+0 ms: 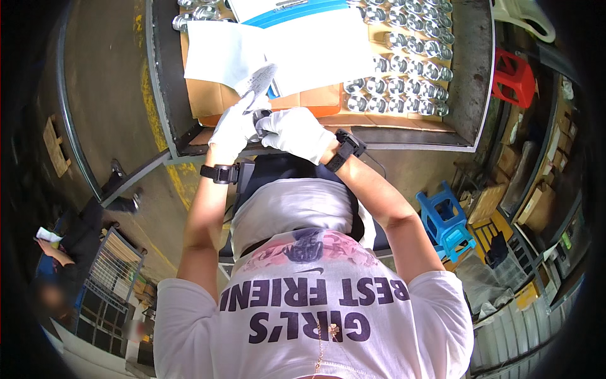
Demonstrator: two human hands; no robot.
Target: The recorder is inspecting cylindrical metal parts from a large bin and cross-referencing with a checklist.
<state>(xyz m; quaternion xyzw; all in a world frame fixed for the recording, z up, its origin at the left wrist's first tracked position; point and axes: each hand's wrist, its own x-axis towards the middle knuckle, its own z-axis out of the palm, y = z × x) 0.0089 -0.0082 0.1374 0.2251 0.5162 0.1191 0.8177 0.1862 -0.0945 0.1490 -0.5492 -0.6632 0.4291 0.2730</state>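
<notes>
At the near rim of the dark-walled tray [475, 82], left of its middle, two white-gloved hands meet: left hand [231, 131] and right hand [297, 134] both grip a small dark part [261, 115] between them, mostly hidden, so its long axis cannot be told. Just beyond, nearer the left hand, a grey oblong piece [262, 78] slants toward the tray's far side and slightly right. Shiny metal parts [398, 64] line the tray's right half.
</notes>
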